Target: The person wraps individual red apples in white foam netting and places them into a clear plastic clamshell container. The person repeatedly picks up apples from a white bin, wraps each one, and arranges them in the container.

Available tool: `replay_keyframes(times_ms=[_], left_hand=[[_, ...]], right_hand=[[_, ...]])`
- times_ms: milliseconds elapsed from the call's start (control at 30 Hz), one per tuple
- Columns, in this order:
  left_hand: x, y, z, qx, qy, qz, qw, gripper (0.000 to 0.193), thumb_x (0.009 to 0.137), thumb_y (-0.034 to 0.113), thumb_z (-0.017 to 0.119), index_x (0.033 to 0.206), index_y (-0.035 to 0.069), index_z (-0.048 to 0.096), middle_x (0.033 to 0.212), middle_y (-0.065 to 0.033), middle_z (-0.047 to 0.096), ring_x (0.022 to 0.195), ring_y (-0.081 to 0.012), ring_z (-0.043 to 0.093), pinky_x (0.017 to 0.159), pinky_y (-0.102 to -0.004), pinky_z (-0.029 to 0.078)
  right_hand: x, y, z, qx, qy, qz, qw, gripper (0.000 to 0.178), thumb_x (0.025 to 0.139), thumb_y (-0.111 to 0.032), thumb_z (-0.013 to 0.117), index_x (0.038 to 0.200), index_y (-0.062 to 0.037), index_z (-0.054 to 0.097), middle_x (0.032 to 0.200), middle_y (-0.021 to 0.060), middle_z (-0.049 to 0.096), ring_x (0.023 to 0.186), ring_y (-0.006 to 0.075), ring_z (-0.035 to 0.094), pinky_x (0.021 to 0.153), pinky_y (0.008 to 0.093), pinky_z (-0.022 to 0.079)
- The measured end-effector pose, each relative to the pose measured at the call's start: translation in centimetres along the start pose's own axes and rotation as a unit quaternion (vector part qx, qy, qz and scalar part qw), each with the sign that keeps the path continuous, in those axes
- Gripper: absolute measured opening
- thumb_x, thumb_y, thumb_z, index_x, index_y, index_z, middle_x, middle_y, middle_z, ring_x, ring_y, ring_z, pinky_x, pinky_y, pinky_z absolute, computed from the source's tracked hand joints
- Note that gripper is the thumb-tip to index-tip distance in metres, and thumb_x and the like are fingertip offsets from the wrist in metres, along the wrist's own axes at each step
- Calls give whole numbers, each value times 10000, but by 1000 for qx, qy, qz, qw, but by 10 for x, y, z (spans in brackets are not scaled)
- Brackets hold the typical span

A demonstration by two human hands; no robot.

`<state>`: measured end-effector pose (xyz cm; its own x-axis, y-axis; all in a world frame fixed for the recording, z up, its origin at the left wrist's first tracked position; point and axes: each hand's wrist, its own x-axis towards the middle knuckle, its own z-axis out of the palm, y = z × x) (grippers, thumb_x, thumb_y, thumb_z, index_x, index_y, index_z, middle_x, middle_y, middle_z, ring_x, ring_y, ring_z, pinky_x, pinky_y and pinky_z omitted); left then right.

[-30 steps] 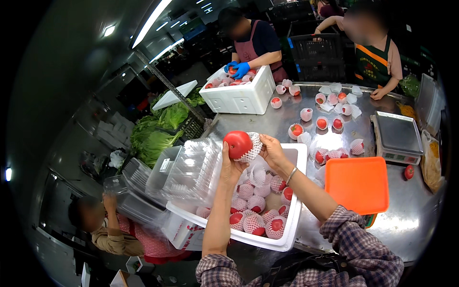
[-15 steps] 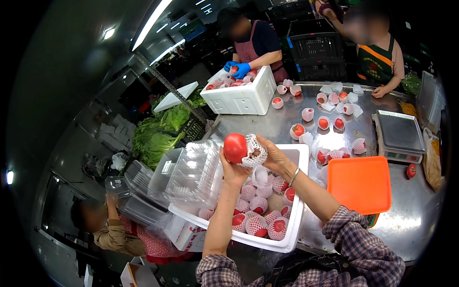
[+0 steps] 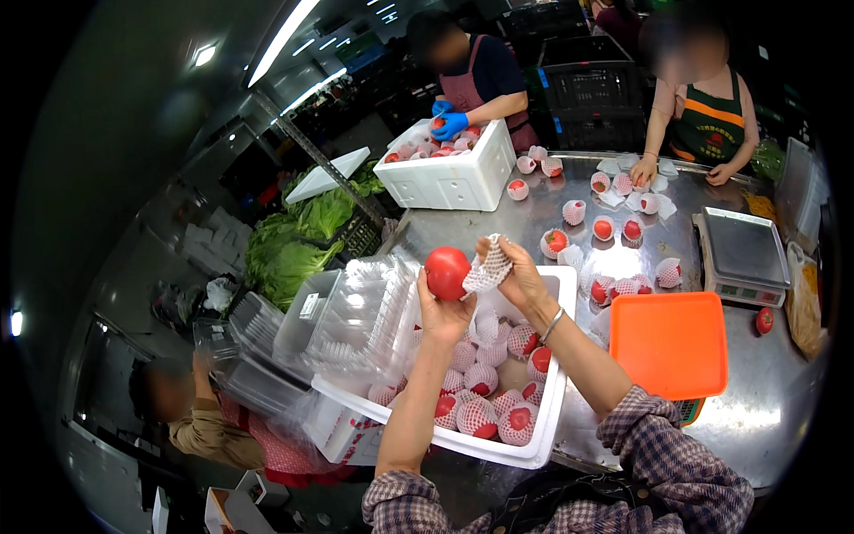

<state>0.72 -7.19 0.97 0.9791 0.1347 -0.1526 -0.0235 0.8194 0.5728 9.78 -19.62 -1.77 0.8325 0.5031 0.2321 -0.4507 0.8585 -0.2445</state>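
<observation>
Above a white foam box (image 3: 544,436), my left hand (image 3: 443,313) is closed round a large red tomato (image 3: 447,272). Close beside it on the right, my right hand (image 3: 523,283) grips a white foam net sleeve (image 3: 488,271). The sleeve's left edge meets the tomato's right side, and most of the fruit is bare. Several tomatoes (image 3: 480,380) in white foam nets fill much of the box below. Stacked clear plastic trays (image 3: 365,316) overlap the box's left side.
An orange tray (image 3: 669,345) and a scale (image 3: 745,247) stand at right on the metal table (image 3: 756,374). Netted tomatoes (image 3: 602,229) lie beyond. Two co-workers face the table's far side, one at a foam box (image 3: 463,182); another person is at lower left, near leafy greens (image 3: 285,254).
My right hand has drawn the net sleeve off to the right, baring more of the tomato. The far-right co-worker's hand has come down to the tomatoes on the table.
</observation>
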Motion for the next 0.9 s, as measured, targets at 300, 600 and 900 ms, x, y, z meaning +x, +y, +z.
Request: replay_keyframes(times_ms=[300,600,900], left_hand=[[9,-6,-4,27,53,59,997,590,789,483,593,1204,91,443,1151,-132,524,997,-277,583,819,-423,528],[3,1,1,360,85,220,903,614,726,311,730,1181,29,430,1080,-121,557,914,-282,603,740,-344,541],[-5,-9,12,674,47,384,629,678,626,250,792,1167,28,447,1102,-170,534,980,-322,541,845,-389,440]], right_hand=[[1,-6,2,-86,72,-143,983,258,954,-150,391,1091,49,481,1112,193,581,1037,293,583,897,371,489],[0,12,-2,-456,111,-121,875,438,913,-350,509,1168,3,467,1057,109,575,928,145,575,775,267,478],[-17,0,28,-190,33,111,975,537,858,-519,525,1130,-56,507,1040,95,584,913,171,594,771,300,507]])
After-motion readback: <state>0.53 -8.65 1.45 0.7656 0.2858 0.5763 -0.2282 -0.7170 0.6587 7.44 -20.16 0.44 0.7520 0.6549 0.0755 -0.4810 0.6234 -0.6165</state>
